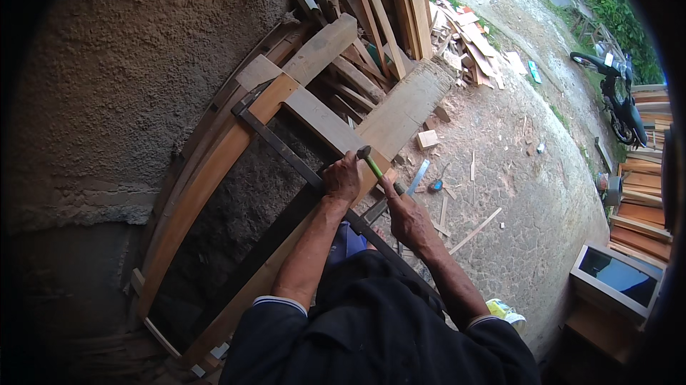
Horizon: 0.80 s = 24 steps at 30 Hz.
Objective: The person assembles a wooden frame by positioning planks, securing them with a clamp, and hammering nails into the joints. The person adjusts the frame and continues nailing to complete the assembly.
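My right hand (410, 222) is wrapped round the green handle of a hammer (373, 165), whose dark head is beside my left hand. My left hand (343, 179) is closed over the near rail of a wooden frame (321, 122), close to the frame's corner; what its fingers pinch, if anything, is hidden. A long dark metal bar clamp (280, 145) lies across the frame, passing under my left hand and on beneath my right forearm. One jaw of it sits against the frame's far rail (266, 110).
A rough wall (143, 63) rises on the left, with boards (411, 13) leaning at the back. On the ground lie a wood block (427, 140), a metal ruler (419, 176), a blue tape measure (436, 185) and scrap wood (471, 42). Planks (639, 192) and a motorcycle (623, 102) are on the right.
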Available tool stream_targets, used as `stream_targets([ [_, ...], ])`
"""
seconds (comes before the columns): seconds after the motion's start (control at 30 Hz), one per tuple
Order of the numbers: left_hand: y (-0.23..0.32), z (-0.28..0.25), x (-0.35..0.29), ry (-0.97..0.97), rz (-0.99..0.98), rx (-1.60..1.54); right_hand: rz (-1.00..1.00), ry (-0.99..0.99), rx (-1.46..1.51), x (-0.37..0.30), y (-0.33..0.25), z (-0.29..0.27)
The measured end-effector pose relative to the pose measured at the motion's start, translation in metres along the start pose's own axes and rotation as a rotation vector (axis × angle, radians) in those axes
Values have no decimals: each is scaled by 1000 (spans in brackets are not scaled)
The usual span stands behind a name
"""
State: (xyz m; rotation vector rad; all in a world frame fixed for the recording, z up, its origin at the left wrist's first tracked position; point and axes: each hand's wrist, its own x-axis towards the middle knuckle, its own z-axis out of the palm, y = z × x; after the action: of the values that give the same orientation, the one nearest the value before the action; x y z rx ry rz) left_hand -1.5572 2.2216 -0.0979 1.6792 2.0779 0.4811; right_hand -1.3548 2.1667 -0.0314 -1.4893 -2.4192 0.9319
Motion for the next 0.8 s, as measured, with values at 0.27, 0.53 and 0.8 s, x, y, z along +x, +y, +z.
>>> stream_targets([
  [0.27,-5,-20,-3,74,-8,-72,-12,60,38,-1,4,3],
  [0.53,-7,-43,88,177,151,54,-16,62,24,-4,2,10],
  [0.8,-21,-4,115,380,444,154,40,2,-20,-1,-11,-2],
])
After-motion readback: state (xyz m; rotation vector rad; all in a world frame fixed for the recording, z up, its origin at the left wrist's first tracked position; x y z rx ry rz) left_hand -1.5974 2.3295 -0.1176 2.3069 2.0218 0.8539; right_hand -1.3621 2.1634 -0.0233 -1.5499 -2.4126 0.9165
